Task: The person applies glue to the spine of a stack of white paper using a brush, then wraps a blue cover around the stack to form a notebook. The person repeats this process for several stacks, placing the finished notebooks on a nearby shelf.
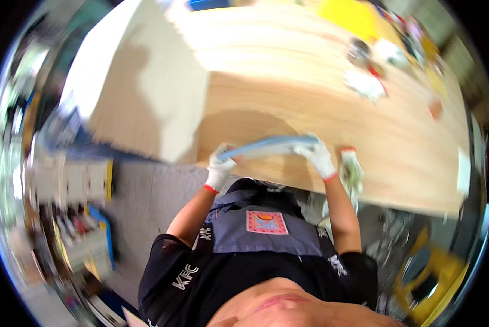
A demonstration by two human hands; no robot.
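Observation:
Between my two hands is a thin, flat blue-and-white piece point(271, 146), slightly bowed and held over the near edge of the wooden table. Motion blur hides what exactly it is. My left hand point(221, 168), in a white knit glove with a red cuff, is closed on its left end. At its right end, my right hand point(317, 155) grips it in a matching glove, the fingers over the top edge. A crumpled white glove point(352, 171) with a red cuff and greenish stains lies just right of my right hand, partly over the table edge.
The wooden table point(408, 147) carries a large white sheet point(146, 92) on its left. Towards the far right are another white glove point(364, 84), a round metallic thing point(359, 50) and a yellow sheet point(348, 16). A yellow stool-like frame point(427, 278) stands at lower right.

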